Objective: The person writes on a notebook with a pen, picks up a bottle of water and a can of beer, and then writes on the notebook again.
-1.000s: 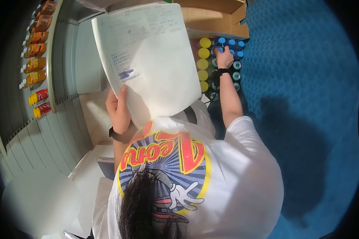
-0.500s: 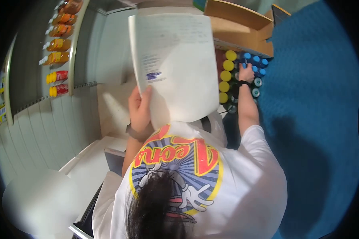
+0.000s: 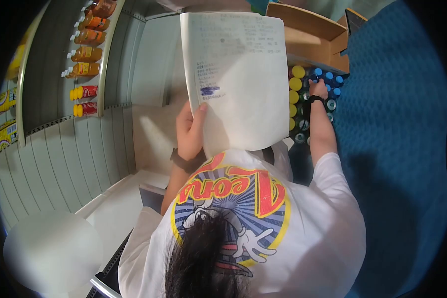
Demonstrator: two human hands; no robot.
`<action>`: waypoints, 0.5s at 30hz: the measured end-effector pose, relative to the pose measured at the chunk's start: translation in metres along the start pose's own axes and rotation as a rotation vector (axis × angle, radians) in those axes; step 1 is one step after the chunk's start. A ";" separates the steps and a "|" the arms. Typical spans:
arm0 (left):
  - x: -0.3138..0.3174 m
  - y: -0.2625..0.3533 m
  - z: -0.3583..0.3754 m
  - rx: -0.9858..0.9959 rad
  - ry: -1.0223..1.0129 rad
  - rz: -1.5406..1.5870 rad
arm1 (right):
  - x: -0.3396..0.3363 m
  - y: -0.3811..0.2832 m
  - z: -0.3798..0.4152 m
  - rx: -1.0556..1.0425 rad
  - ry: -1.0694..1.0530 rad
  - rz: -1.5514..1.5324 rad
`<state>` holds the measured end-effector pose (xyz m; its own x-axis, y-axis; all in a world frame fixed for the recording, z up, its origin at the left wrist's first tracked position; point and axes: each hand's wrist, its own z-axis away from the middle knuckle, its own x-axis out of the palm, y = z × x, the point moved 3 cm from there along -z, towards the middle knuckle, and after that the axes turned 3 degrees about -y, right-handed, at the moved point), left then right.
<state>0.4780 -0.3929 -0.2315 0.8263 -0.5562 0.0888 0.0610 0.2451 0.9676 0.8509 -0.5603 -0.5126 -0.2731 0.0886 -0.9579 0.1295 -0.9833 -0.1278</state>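
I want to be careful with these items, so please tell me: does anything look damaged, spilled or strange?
One small thing: on the notebook in the left hand, a dark scribble interrupts the thin handwriting, perhaps a correction. No spill is visible among the bottles by the right hand.

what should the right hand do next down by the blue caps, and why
Probably settle the right hand firmly around one of the blue-capped bottles: its fingers are right among them, though whether they hold one is unclear, and the left hand is occupied with the notebook.
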 end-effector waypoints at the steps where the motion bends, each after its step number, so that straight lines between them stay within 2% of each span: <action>1: 0.000 0.001 0.001 0.019 0.002 -0.012 | -0.006 -0.003 0.003 -0.016 -0.016 0.014; 4: -0.002 0.003 0.004 0.042 -0.029 -0.004 | -0.016 0.002 0.010 0.082 0.102 -0.151; 7: -0.004 0.000 0.004 0.072 -0.062 0.018 | -0.046 -0.003 0.027 0.139 0.206 -0.460; 8: -0.001 -0.002 0.002 0.082 -0.070 0.020 | -0.059 -0.010 0.035 0.008 0.094 -0.628; 9: 0.000 0.000 0.001 0.075 -0.102 0.016 | -0.044 -0.014 0.027 -0.185 -0.005 -0.953; 10: 0.001 0.004 0.001 0.068 -0.134 0.013 | -0.074 -0.033 0.057 -0.228 -0.220 -1.018; 11: 0.001 0.006 -0.001 0.062 -0.166 0.010 | -0.107 -0.059 0.094 -0.341 -0.419 -1.241; 12: 0.001 0.006 -0.003 0.040 -0.184 0.035 | -0.131 -0.070 0.121 -0.282 -0.548 -1.254; 13: 0.001 0.003 -0.006 0.016 -0.201 0.061 | -0.124 -0.075 0.131 -0.252 -0.695 -1.434; 15: 0.000 0.000 -0.009 -0.047 -0.227 0.094 | -0.141 -0.085 0.158 -0.475 -0.836 -1.657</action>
<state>0.4829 -0.3855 -0.2339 0.6828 -0.6922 0.2336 0.0203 0.3377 0.9410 0.7281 -0.5139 -0.3263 -0.6818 0.5241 0.5104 -0.5317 0.1241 -0.8378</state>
